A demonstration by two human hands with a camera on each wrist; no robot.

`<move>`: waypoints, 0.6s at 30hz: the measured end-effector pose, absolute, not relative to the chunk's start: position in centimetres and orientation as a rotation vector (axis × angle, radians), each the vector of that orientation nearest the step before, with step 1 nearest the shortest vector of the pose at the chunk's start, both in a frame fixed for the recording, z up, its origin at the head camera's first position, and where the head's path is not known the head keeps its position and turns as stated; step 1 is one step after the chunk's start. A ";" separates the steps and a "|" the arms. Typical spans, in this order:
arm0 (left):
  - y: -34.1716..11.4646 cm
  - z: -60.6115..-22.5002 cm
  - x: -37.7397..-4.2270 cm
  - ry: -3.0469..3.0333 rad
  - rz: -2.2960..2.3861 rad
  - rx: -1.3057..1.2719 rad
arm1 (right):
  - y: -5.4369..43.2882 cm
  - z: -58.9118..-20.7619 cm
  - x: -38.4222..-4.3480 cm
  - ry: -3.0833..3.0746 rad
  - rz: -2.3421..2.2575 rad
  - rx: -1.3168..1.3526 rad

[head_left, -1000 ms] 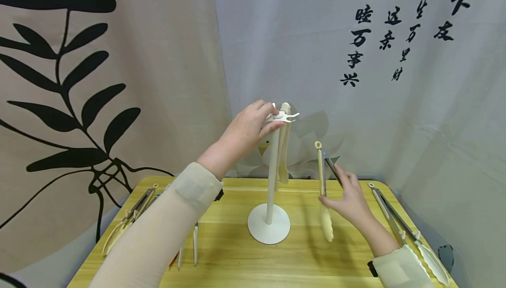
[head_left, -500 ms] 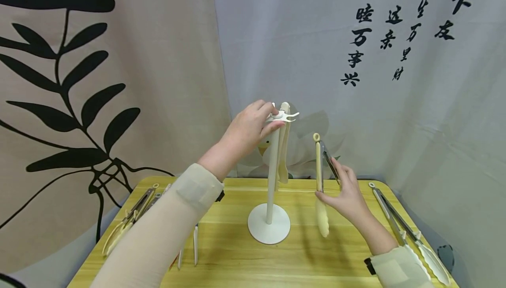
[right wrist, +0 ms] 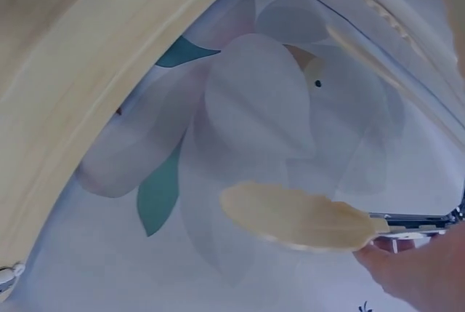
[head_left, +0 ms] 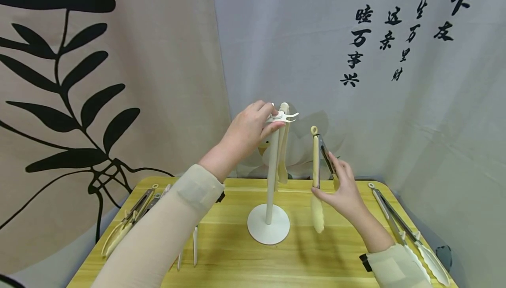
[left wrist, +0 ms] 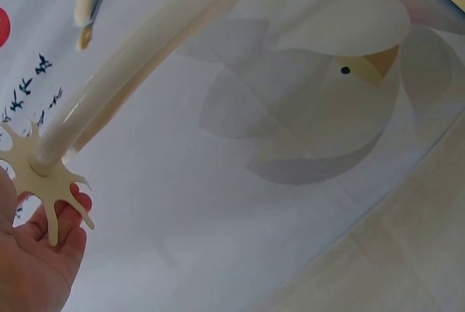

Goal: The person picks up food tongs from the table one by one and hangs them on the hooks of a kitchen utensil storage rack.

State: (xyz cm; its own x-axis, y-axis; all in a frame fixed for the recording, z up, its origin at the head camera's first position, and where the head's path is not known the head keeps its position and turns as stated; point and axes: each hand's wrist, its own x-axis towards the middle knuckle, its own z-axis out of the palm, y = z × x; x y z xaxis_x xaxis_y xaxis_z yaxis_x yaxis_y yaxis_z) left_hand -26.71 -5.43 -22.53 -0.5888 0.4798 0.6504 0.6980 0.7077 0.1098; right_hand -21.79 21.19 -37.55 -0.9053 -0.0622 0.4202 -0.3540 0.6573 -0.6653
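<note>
A white utensil stand (head_left: 272, 169) with a round base stands mid-table, a ring of curved hooks at its top. My left hand (head_left: 249, 125) grips that hook ring between thumb and fingers; in the left wrist view the fingertips curl behind the hooks (left wrist: 45, 181). A cream long-handled utensil (head_left: 283, 165) hangs from the stand on its far side. To the right of the stand, my right hand (head_left: 341, 189) holds cream-and-metal tongs (head_left: 316, 160) above the table, ring end up and arms spread. One scalloped tong head (right wrist: 298, 217) shows in the right wrist view.
More tongs (head_left: 409, 233) lie along the table's right edge, and a cluster of tongs (head_left: 134, 213) lies at the left, partly behind my left sleeve. Slim white-handled items (head_left: 195, 246) are beside that sleeve. A printed curtain (head_left: 276, 37) hangs behind the wooden table (head_left: 237, 257).
My right hand has raised the tongs and brought them a little left, closer to the stand. My left hand has stayed on the hook ring.
</note>
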 end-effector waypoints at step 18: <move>-5.3 -22.5 -26.6 -2.326 -0.451 -0.882 | 19.1 -34.9 -21.6 -2.396 1.198 0.460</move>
